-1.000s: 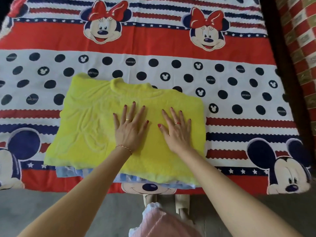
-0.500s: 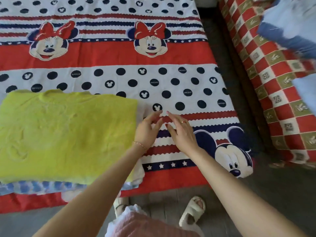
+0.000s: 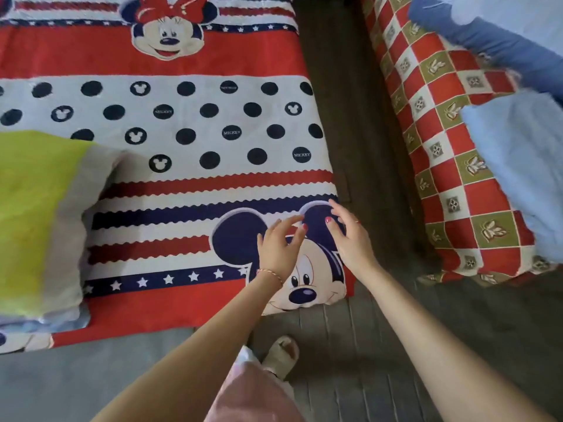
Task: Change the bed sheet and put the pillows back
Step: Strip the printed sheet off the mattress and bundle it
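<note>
A red, white and navy cartoon-mouse bed sheet (image 3: 189, 123) covers the bed in front of me. My left hand (image 3: 278, 248) and my right hand (image 3: 350, 236) hover over its near right corner, fingers loosely spread, holding nothing. A folded yellow cloth (image 3: 33, 208) lies at the left on a pale blue and white folded stack (image 3: 65, 239). On the neighbouring bed at the right lie a pale blue pillow (image 3: 524, 172) and a dark blue pillow (image 3: 499, 47).
A second bed with a red, white and olive checked cover (image 3: 457, 190) stands at the right. A dark wooden floor gap (image 3: 350, 111) runs between the beds. My slippered foot (image 3: 281, 354) stands on the planks by the bed's corner.
My view and both hands have shifted right, from the yellow folded cloth to the sheet's near right corner. The hands left the cloth and hold nothing.
</note>
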